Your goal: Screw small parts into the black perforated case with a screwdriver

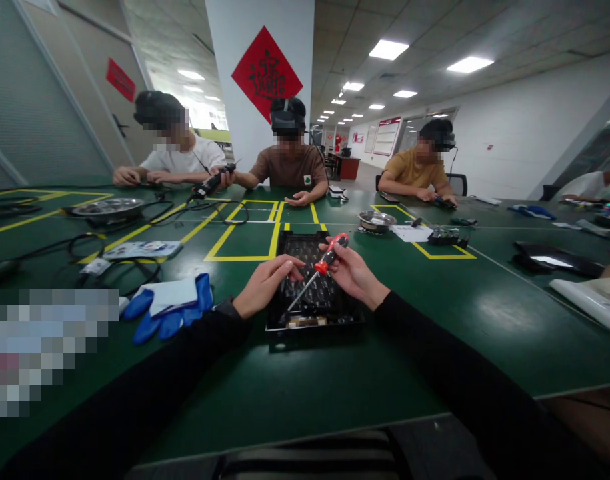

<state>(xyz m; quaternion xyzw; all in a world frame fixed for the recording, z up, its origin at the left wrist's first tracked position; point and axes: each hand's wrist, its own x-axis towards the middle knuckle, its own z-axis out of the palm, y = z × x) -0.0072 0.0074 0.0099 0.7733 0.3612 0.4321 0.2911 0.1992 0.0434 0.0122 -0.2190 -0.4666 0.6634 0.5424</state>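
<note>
My right hand [353, 272] is closed round the red-and-black handle of a screwdriver [321, 268], whose metal shaft slants down to the left onto a black open device chassis [312, 321] lying flat on the green table [335, 380]. My left hand [265, 283] hovers over the chassis' left side, fingers curled and pinched together close to the shaft; what they hold is too small to name. Both my arms wear black sleeves.
Blue-and-white work gloves [171, 305] lie left of the chassis. Black cables [109, 257] and a metal bowl [108, 209] occupy the far left. Another metal bowl [376, 220] sits behind the chassis. Three people sit across the table, one holding a power tool [212, 182]. Yellow tape marks rectangles.
</note>
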